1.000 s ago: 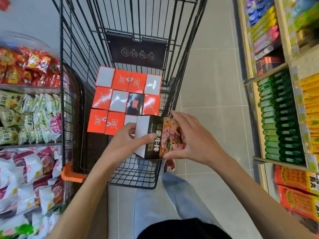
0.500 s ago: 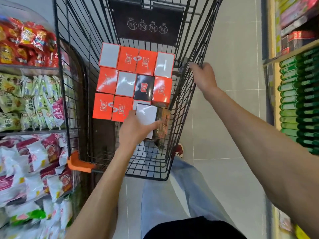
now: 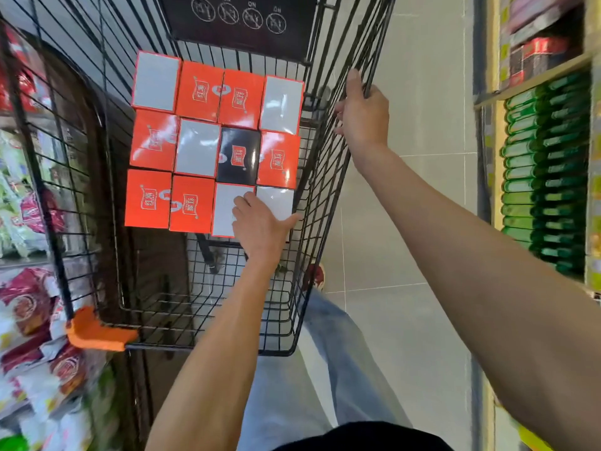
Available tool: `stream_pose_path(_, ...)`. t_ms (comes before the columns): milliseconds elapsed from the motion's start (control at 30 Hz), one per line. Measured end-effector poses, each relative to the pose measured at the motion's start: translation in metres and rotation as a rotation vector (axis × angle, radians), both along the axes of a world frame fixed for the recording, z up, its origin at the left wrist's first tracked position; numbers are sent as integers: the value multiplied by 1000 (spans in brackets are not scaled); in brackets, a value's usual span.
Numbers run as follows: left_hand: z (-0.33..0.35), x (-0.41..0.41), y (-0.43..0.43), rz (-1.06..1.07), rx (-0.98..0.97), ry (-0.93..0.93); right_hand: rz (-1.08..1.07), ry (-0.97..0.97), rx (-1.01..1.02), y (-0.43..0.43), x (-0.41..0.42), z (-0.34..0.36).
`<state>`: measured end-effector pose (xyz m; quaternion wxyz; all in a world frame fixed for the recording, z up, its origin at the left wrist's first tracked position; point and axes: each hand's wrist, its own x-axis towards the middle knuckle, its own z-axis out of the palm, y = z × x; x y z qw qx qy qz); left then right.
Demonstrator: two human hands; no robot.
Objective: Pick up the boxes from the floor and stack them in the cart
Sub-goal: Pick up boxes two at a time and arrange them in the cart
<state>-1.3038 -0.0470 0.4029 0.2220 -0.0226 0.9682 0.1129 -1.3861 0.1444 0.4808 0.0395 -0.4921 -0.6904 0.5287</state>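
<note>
Cart point(image 3: 325, 203): black wire basket in a shop aisle, with an orange corner bumper point(image 3: 97, 333) on the near left.
Sign panel point(image 3: 237, 17): dark plate at the cart's far end with four crossed-out round icons. Each has a two-letter caption that seems to read "NO", too small to be sure.
Boxes point(image 3: 198, 92): twelve lying flat inside the cart, edge to edge in three rows of four. None are visible on the floor.
Markings: orange faces carry a white banner emblem with two Chinese characters, not sharp enough to read. Five faces are plain white.
Black box point(image 3: 240, 157): the only dark one, in the middle row, third from the left — same emblem in orange.
Near-right white box point(image 3: 276, 200): last place in the nearest row, close against the cart's right wall.
Left hand point(image 3: 260, 224): palm down, fingers straight and slightly spread across this box and the white box beside it point(image 3: 224, 213) — thumb stretched toward the wire wall.
Right hand point(image 3: 364, 115): fingers curled over the cart's right top rim, gripping it.
Left shelves point(image 3: 29, 307): blurred snack bags, print unreadable.
Right shelves: green bottles point(image 3: 546, 164) in rows, with red tins point(image 3: 536, 56) above.
</note>
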Motion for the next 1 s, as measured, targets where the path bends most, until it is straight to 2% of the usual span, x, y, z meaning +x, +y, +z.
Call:
stream_pose_path(300,-2,6,7,-59,-108,-32,98,5,-36,3,2,3)
stream_pose_path(533,28,-24,-35,-131,35,-126,361,-122,11,10,22,31)
stream_pose_path(633,56,-45,-55,-243,31,-83,445,-177,-12,10,36,51)
stream_pose_path(833,142,-88,-48,-506,-141,20,848,-508,230,24,73,105)
stream_pose_path(1000,212,-100,-9,-771,-179,116,857,-642,402,30,94,151)
